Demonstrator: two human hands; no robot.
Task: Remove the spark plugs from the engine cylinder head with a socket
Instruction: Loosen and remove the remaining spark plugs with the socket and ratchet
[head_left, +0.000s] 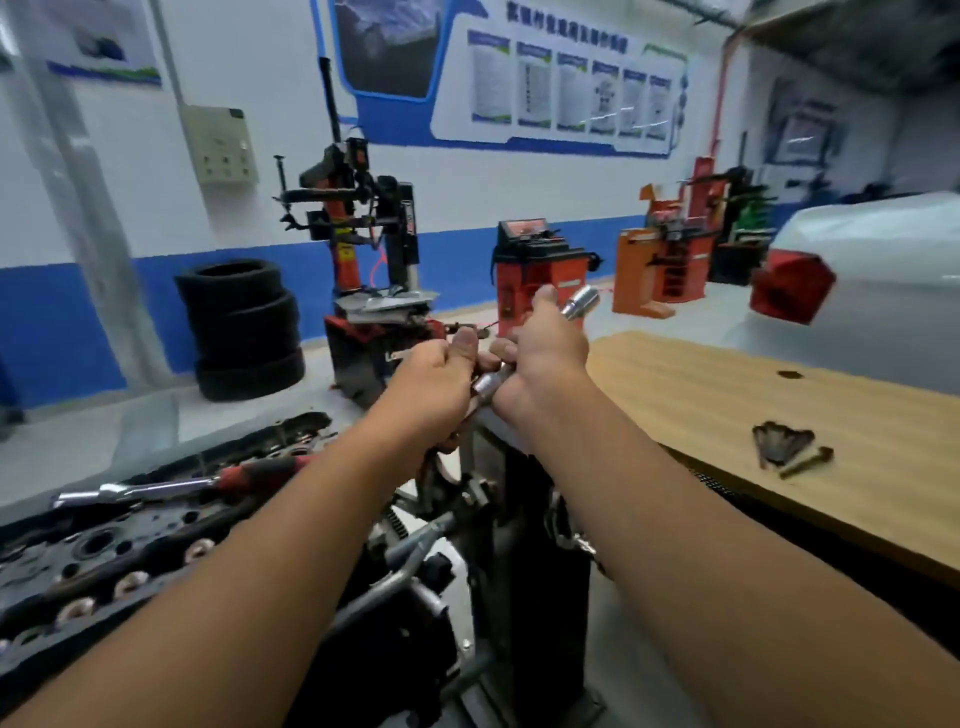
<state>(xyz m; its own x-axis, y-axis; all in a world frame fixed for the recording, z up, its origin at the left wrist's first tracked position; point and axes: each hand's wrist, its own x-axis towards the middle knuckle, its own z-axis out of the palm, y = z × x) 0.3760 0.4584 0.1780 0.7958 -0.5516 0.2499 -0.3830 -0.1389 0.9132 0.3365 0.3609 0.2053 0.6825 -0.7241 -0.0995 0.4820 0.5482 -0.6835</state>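
Both hands are raised in open air above the gap between the engine and the wooden surface (779, 415). The right hand (545, 348) has its grip curled tight round a long chrome socket (581, 304), whose one end sticks out past the thumb and whose other end shows below the palm. The left hand (441, 374) meets it, thumb up, fingers pinched at the socket's lower part; what lies between those fingers is hidden. The cylinder head (104, 561) lies low at the left, with a red-handled ratchet (171, 486) resting along its far edge. Dark bolts (784, 449) lie near the wooden surface's near edge, well apart from the hands.
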